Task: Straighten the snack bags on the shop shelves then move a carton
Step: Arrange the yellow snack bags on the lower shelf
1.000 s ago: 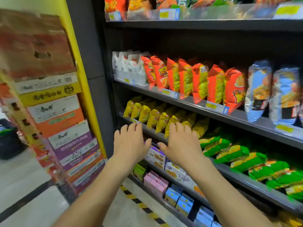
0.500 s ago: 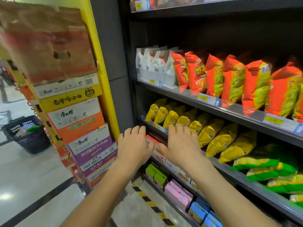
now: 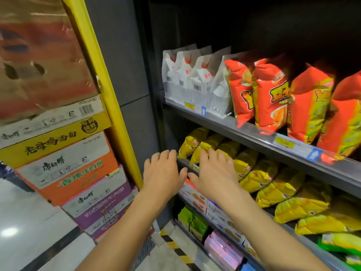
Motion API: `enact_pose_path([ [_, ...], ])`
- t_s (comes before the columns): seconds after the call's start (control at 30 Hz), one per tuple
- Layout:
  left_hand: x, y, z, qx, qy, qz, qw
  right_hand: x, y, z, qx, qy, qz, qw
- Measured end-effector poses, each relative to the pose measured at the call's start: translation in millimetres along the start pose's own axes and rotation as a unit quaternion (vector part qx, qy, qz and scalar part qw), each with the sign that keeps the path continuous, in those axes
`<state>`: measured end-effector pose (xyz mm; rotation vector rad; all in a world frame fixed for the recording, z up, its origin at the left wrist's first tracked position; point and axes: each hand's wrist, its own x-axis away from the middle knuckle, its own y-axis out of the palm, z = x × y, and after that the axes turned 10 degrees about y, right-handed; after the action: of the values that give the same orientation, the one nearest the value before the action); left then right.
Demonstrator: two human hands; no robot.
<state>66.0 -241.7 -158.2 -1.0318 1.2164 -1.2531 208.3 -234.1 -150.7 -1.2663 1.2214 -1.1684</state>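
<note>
Yellow snack bags (image 3: 252, 173) lie in a row on a middle shelf (image 3: 293, 159). My right hand (image 3: 214, 173) is stretched out flat in front of the leftmost yellow bags, its fingertips at their fronts. My left hand (image 3: 163, 173) is flat beside it, by the shelf's left end, holding nothing. Above stand white bags (image 3: 191, 77) and red-orange bags (image 3: 273, 94). A stack of cartons (image 3: 64, 159) rises at the left, topped by a brown and red carton (image 3: 39, 61).
A yellow post (image 3: 109, 106) and a grey panel (image 3: 132, 94) separate the cartons from the shelves. Lower shelves hold biscuit boxes (image 3: 195, 196), green packs (image 3: 193, 222) and pink boxes (image 3: 222, 249). Green bags (image 3: 341, 243) lie at the right. The floor (image 3: 29, 231) is glossy.
The view has swung left and closer to the shelf's left end. Both hands stay flat and side by side, now in front of the leftmost yellow bags.
</note>
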Motion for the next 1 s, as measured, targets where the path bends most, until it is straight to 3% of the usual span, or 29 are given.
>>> enact_pose_path([
  [0.3, -90, 39, -39, 0.010, 0.073, -0.008, 0.997, -75, 31, -23, 0.023, 0.030, -0.007, 0.999],
  [0.63, -174, 79, -78, 0.010, 0.185, -0.008, 0.983, -140, 86, -45, 0.012, 0.129, 0.001, 0.992],
  [0.83, -199, 113, -75, 0.117, 0.161, 0.006, 0.980, -144, 107, -36, 0.077, 0.096, 0.088, 0.989],
  [1.0, -214, 151, -69, 0.177, 0.138, 0.014, 0.974, -143, 124, -23, 0.118, 0.100, 0.099, 0.983],
])
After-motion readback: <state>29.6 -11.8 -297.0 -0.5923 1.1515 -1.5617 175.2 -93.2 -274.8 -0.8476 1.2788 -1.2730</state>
